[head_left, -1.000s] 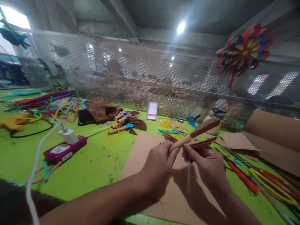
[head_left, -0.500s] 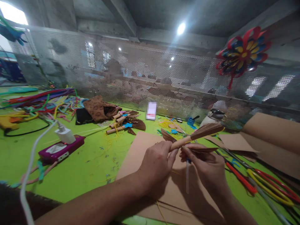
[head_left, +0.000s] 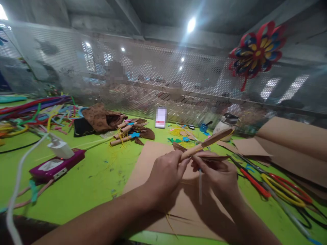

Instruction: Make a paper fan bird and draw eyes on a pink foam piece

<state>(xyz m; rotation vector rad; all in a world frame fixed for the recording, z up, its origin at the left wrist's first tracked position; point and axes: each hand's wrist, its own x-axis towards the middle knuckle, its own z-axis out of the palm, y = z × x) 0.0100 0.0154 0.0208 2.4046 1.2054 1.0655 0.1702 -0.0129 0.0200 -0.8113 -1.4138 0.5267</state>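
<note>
Clamping fingers on the rolled middle of the paper bird [head_left: 194, 151], left hand [head_left: 166, 175] and right hand [head_left: 220, 177] spare its light, crushable-looking wings [head_left: 217, 135].

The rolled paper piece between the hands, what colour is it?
The rolled paper piece is light brown; the head view shows it.

No words, numbers or brand names can be read anywhere. A small white card [head_left: 160, 117] with a red band stands far across the table [head_left: 89, 183], but it is blurred. The white label on the purple box [head_left: 55, 165], near left, is illegible.
</note>
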